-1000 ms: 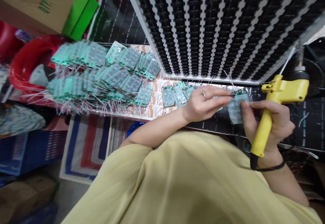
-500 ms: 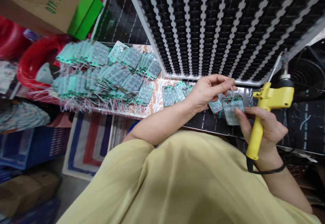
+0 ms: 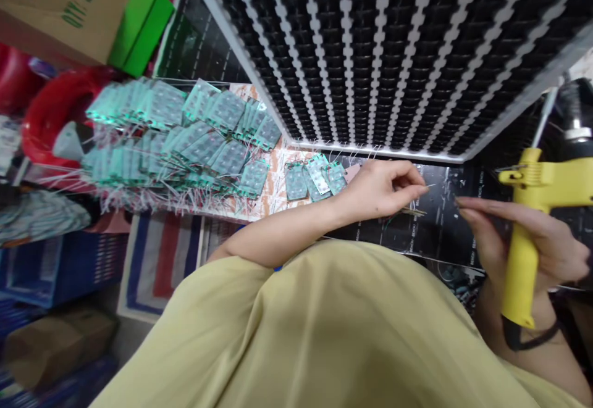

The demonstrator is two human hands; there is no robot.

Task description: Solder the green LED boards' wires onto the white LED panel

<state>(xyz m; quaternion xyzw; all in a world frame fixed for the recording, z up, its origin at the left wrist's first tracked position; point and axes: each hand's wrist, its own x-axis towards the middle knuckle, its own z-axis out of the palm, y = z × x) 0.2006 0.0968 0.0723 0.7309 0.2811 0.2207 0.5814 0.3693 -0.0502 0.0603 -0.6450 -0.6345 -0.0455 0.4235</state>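
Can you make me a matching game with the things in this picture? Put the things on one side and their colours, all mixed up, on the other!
Things:
1. tool in the right hand
2. box at the top left
3. bowl at the far left
4. mat under the left hand

Colours:
A. red
B. black
C. yellow
D. green

Right pairs: 1-C, 2-D, 3-A, 4-B
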